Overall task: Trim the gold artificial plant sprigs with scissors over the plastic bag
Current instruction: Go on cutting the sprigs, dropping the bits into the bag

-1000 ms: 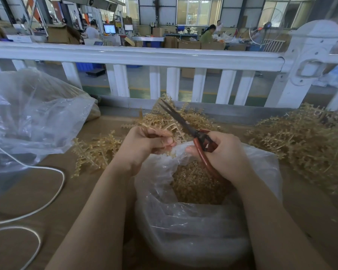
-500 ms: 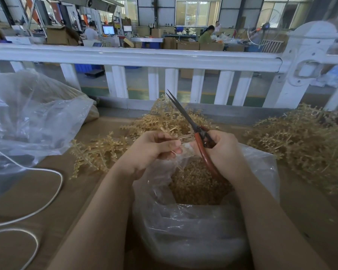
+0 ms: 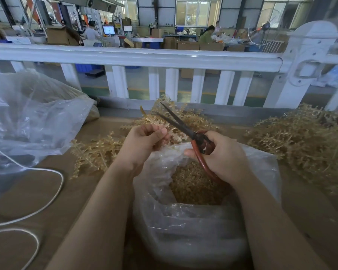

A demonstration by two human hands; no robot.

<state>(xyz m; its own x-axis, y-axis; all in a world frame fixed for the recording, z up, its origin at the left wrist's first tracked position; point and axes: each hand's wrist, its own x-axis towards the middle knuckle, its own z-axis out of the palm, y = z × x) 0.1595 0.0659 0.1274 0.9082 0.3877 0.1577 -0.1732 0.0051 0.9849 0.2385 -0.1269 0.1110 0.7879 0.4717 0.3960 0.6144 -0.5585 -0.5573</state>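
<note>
My left hand (image 3: pixel 144 142) pinches a thin gold sprig (image 3: pixel 167 131) over the far rim of the clear plastic bag (image 3: pixel 183 227). Gold trimmings (image 3: pixel 193 184) fill the bag's inside. My right hand (image 3: pixel 222 156) grips red-handled scissors (image 3: pixel 183 127); their dark blades are parted and point up and left, with the sprig's tip near them. A pile of gold sprigs (image 3: pixel 98 151) lies just left of my left hand, and another (image 3: pixel 183 115) behind the blades.
A larger heap of gold sprigs (image 3: pixel 304 141) sits at the right. A big crumpled clear bag (image 3: pixel 31 117) lies at the left, with a white cord (image 3: pixel 37 209) looping over the brown tabletop (image 3: pixel 82 191). A white railing (image 3: pixel 144 57) runs along the far edge.
The scissor blades, shut half a second ago, have parted. My left hand has lifted the sprig slightly toward the blades. Both hands stay over the bag's far rim.
</note>
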